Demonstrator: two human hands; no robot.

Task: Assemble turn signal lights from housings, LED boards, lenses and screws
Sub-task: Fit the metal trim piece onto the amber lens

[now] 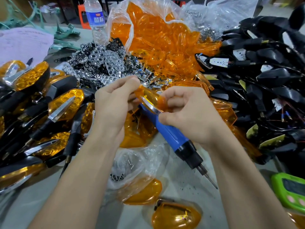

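Left hand [113,104]: pinches a translucent orange plastic lens [151,98] — top edge.
Right hand [186,113]: fingers curled on the same lens.

Looking like a small assembly workshop, with parts lying about in bulk. Orange lenses [158,40] are spilling from a plastic bag [118,14], black wired housings [272,76] are heaping up at right, and finished lights [64,103] are piling at left. A blue electric screwdriver [173,136] and a bag of screws [118,176] are sitting mid-surface.

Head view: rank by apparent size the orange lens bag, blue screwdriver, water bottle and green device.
1. orange lens bag
2. blue screwdriver
3. water bottle and green device: alike; device nearer and cropped.
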